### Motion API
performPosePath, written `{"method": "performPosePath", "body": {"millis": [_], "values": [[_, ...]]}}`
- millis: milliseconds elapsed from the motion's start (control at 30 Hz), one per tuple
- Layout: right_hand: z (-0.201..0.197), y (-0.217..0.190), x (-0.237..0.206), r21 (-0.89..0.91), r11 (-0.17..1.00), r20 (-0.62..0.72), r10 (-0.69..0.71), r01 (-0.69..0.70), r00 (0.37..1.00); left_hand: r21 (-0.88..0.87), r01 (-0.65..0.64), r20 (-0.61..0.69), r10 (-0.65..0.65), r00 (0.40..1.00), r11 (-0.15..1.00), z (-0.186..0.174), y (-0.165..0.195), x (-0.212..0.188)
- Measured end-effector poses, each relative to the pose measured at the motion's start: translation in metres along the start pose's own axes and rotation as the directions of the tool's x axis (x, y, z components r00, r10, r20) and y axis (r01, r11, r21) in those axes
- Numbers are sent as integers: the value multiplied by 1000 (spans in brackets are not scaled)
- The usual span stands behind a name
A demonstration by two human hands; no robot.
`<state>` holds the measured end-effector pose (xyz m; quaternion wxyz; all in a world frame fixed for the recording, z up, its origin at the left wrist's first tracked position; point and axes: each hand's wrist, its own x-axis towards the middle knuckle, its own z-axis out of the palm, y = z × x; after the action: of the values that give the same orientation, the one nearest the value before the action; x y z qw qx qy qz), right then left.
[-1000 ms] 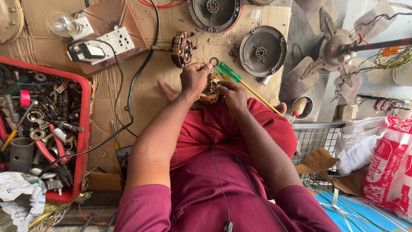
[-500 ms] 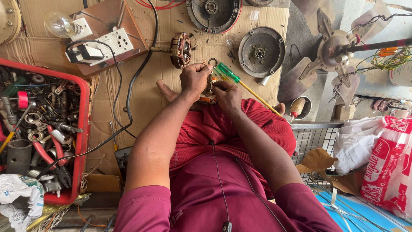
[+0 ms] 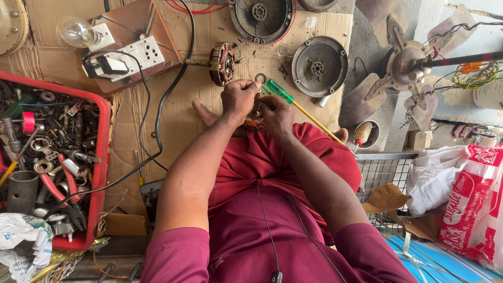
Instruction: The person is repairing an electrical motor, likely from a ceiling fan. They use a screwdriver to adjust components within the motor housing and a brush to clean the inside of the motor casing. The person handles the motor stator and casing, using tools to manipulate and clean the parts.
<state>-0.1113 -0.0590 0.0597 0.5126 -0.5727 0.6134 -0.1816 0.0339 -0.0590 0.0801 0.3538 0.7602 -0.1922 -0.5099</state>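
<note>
Copper-wound coil piece [image 3: 253,121], mostly hidden, sits between my two hands above my lap, over the near edge of the cardboard sheet [image 3: 173,112] that covers the floor. My left hand [image 3: 240,97] is curled tight, fingers pinched on the top of that piece. My right hand [image 3: 276,116] is closed on its other side, thumb and fingers pressed together; I cannot tell whether it pinches a wire or the piece itself.

Just beside my right hand lies a screwdriver with a green handle [image 3: 279,90] and a yellow shaft, touching the knuckles or nearly so. A small metal ring [image 3: 260,78] lies just past the fingertips. Further out on the cardboard stands a wound motor rotor [image 3: 222,63], and toward the far edge two round metal motor covers [image 3: 319,66] lie flat. At the far left corner is a switchboard with a bulb [image 3: 126,44]. A red crate of tools [image 3: 50,157] lies along the left edge. A fan blade assembly [image 3: 406,68] lies off the right edge.
</note>
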Motion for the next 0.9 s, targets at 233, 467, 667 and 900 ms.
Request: {"method": "performPosePath", "body": {"millis": [233, 467, 667, 900], "values": [[7, 14, 7, 218, 975, -21, -45, 48, 999, -32, -7, -18, 6, 1000, 999, -1, -3, 2], [2, 16, 7, 353, 924, 75, 131, -149, 989, 31, -129, -77, 132, 988, 991, 0, -8, 1], [3, 20, -3, 599, 673, 203, 397, -434, 895, 31, -190, -55, 191, 980, 981, -2, -13, 0], [16, 1, 4, 528, 712, 221, 411, -463, 885, -8, -125, -76, 124, 989, 992, -2, -18, 5]]}}
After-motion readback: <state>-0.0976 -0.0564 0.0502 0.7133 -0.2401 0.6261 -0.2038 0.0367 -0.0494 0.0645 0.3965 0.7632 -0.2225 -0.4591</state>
